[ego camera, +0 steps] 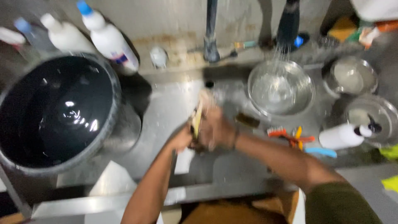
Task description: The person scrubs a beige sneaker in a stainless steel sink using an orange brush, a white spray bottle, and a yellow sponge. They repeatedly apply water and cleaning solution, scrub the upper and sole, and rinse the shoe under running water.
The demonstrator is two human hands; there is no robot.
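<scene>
In the middle of the frame, a thin yellowish thing, too blurred to be named, is clamped between the left hand and the right hand over the sink, probably so that drips are caught. Water is poured into a steel bowl at the upper right, and a big black pot is kept at the left.
</scene>
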